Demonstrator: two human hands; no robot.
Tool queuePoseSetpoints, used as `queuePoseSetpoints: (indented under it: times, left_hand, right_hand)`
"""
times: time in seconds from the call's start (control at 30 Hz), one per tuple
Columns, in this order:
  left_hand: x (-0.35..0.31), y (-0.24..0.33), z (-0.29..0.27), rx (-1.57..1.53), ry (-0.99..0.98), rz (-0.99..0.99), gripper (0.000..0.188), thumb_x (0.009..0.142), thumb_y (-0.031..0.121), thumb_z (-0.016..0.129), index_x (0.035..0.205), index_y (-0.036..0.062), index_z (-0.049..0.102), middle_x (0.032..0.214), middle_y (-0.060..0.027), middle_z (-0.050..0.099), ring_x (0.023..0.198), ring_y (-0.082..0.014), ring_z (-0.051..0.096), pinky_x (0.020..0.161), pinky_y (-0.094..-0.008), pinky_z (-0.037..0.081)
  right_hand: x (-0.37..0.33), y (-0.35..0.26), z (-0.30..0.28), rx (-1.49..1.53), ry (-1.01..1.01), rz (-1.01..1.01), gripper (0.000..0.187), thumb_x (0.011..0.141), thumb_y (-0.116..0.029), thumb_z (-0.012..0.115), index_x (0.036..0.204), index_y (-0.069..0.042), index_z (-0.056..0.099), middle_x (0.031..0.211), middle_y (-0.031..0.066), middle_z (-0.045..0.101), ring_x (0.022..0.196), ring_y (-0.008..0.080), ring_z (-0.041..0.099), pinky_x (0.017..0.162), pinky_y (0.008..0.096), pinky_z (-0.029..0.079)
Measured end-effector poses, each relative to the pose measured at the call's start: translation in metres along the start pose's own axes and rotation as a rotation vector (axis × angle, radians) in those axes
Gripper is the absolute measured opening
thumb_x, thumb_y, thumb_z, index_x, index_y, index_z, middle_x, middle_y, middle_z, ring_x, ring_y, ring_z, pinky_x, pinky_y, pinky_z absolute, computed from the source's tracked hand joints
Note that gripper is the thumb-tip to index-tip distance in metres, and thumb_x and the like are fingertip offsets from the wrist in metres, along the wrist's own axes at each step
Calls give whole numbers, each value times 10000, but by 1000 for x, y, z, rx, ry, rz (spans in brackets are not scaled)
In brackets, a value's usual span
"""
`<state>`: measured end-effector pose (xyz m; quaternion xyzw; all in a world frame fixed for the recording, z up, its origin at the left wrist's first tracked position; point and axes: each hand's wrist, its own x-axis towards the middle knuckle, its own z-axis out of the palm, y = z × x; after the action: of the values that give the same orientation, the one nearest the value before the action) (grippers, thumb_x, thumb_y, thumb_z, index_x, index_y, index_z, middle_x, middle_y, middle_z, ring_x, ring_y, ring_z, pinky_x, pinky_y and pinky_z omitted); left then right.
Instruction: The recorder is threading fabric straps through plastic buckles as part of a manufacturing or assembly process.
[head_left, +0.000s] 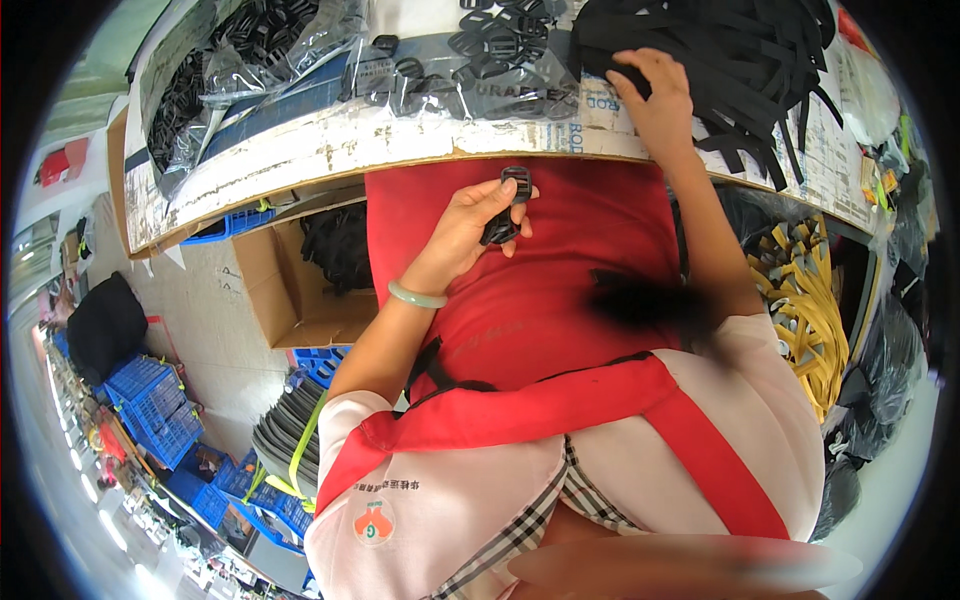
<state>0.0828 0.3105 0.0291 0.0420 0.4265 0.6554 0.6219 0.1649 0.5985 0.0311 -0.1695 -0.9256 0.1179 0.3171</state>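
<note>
My left hand (475, 222) is closed on small black plastic buckles, in front of my red apron (600, 235). One buckle (516, 181) sticks up between thumb and forefinger. Below it, more black plastic shows (499, 229) under the curled fingers. At the table's far right, my right hand (660, 95) reaches over the left side of a pile of black webbing straps (745, 65). Its thumb and fingers are apart, with black strap showing between them. Whether the fingertips touch a strap cannot be made out.
Loose black buckles (500, 40) lie on a clear plastic bag (430, 90) on the worn white table (330, 150). An open carton (175, 125) of buckles stands at the far left. Below are a cardboard box (265, 285), yellow straps (805, 310) and blue crates (155, 400).
</note>
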Motion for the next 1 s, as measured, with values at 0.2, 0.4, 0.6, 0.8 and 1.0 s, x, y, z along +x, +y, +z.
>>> queuePoseSetpoints:
  times: [0.2,0.4,0.6,0.8,1.0]
  left_hand:
    - [4,0,4,13,-12,10,325,974,278,541,1050,-30,612,755,-47,603,713,-161,632,455,-242,482]
    - [0,4,2,-48,125,90,199,904,192,656,919,-6,669,743,-75,640,669,-169,648,458,-256,510]
    - [-6,4,3,-34,71,62,196,928,220,624,904,26,646,713,-41,602,692,-155,631,474,-247,491]
    - [-6,4,3,-22,38,41,185,926,204,627,929,20,646,714,-35,602,683,-149,628,464,-236,467]
    - [-6,3,9,5,50,89,145,910,153,646,943,13,661,709,-43,619,573,-111,580,414,-205,400]
  right_hand:
    - [35,9,1,-134,-79,-120,232,827,-205,692,1051,-144,692,1094,63,647,1043,235,580,907,357,423]
    - [42,13,-14,-19,-134,-178,169,819,-216,697,933,-91,706,976,58,678,960,228,612,852,336,453]
    - [16,-1,-23,-71,-295,-96,263,807,-263,706,997,-85,672,1029,48,646,1019,249,574,896,356,431]
    - [5,5,-23,86,-292,0,262,816,-248,701,1017,-85,667,1083,67,622,1038,265,562,919,369,442]
    - [7,13,-21,4,-210,-172,188,844,-195,663,979,-65,681,1005,54,658,966,266,597,869,362,467]
